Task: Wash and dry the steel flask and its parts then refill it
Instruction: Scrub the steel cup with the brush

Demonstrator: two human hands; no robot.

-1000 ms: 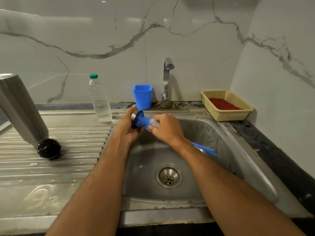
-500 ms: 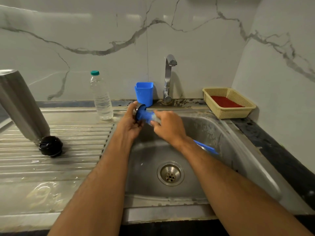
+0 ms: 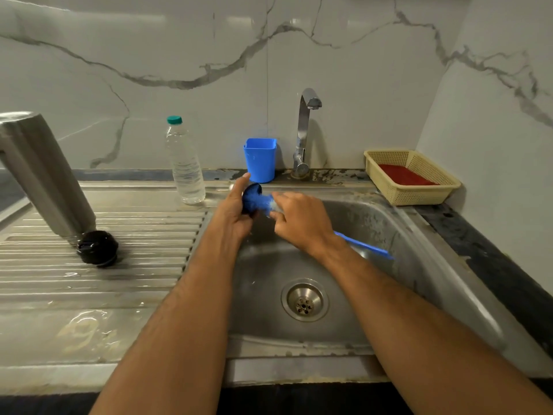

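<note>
Steel flask [image 3: 45, 175] inverted on drainboard [image 3: 98, 283] | water bottle [image 3: 185, 163] (capped) beside blue cup [image 3: 259, 160]

no readable text, labels or numbers anywhere

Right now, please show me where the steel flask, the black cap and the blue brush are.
steel flask [image 3: 45, 175]: head view, middle of its steel body.
black cap [image 3: 97, 248]: head view, top of the cap on the drainboard.
blue brush [image 3: 363, 244]: head view, its handle behind the right wrist.
</note>
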